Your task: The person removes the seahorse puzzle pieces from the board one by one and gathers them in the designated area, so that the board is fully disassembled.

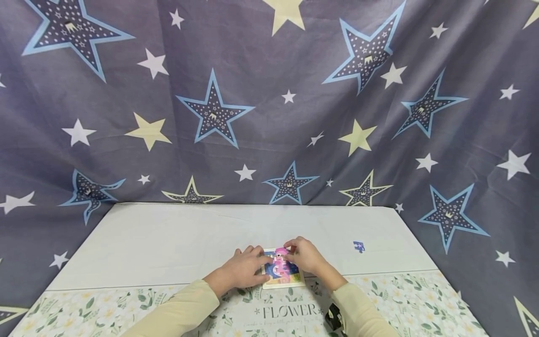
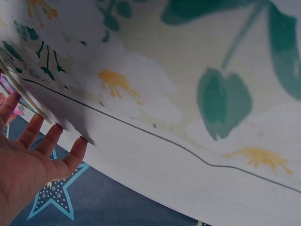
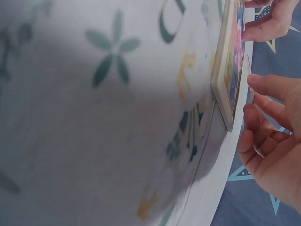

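A small tray puzzle with a pale frame and a pink figure on a dark blue ground lies flat on the table. My left hand rests at its left side with fingers spread, fingertips on the picture and along the frame. Over the upper right part of the puzzle, my right hand pinches a puzzle piece between thumb and fingers; the piece shows thin and nearly edge-on in the right wrist view. Farther right on the white cloth lies a loose purple puzzle piece.
A white cloth covers the table's far part, with a flowered strip lettered "FLOWER" along the near side. Behind and beside the table hangs a dark curtain with stars. Something black shows beside the right sleeve.
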Available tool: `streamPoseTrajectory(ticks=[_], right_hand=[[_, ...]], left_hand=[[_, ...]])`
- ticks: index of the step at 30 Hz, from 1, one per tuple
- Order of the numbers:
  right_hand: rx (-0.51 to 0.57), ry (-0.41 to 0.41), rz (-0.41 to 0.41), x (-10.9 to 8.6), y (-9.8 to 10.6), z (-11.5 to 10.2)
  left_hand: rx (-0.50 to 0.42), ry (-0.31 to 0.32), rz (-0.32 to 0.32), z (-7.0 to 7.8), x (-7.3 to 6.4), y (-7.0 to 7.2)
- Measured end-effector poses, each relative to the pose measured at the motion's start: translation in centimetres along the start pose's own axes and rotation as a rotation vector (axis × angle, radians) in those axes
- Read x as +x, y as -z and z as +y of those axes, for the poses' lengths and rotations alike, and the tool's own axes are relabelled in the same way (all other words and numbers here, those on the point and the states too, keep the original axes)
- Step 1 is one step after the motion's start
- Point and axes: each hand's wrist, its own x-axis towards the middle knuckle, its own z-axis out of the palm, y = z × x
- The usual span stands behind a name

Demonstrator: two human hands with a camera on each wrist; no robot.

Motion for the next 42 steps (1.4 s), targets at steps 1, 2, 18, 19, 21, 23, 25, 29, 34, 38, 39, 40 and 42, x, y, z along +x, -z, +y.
streamPoseTrajectory(ticks=[1,2,18,19,21,23,25,29,34,38,39,40,42], right_hand=[[0.000,0.008,0.005,0.0,0.0,0.1],[-0.001,0.012,0.010,-0.1,0.1,0.1],[-0.025,0.013,0.047,-0.3,0.7,1.4],[-0.025,0.011,0.051,-0.3,0.8,1.5],[-0.022,0.007,0.055,-0.4,1.0,1.5],[-0.016,0.006,0.062,-0.5,1.2,1.6],[-0.007,-0.001,0.071,-0.6,1.3,1.7],[-0.002,-0.003,0.091,-0.8,1.5,2.0],[-0.006,-0.017,0.111,-0.9,1.7,2.4],[-0.018,-0.026,0.122,-0.9,1.8,2.8],[-0.021,-0.026,0.122,-0.9,1.8,2.9],[-0.024,-0.030,0.123,-1.0,1.8,3.0],[-0.027,-0.037,0.124,-1.0,1.8,3.1]], left_hand=[[0.001,0.001,-0.001,0.0,0.0,0.0],[0.000,0.003,-0.003,0.0,0.0,0.0],[-0.018,0.014,-0.024,0.2,-0.1,0.3],[-0.020,0.014,-0.024,0.2,-0.1,0.4],[-0.017,0.015,-0.022,0.3,-0.1,0.4],[-0.019,0.019,-0.021,0.3,-0.1,0.4],[-0.017,0.019,-0.019,0.3,-0.1,0.4],[-0.012,0.021,-0.016,0.3,0.0,0.2],[-0.008,0.013,-0.010,0.2,0.0,0.2],[-0.004,0.011,-0.013,0.2,0.0,0.2],[-0.003,0.013,-0.015,0.2,0.0,0.2],[-0.002,0.014,-0.016,0.2,0.0,0.2],[0.000,0.015,-0.017,0.2,0.0,0.2]])
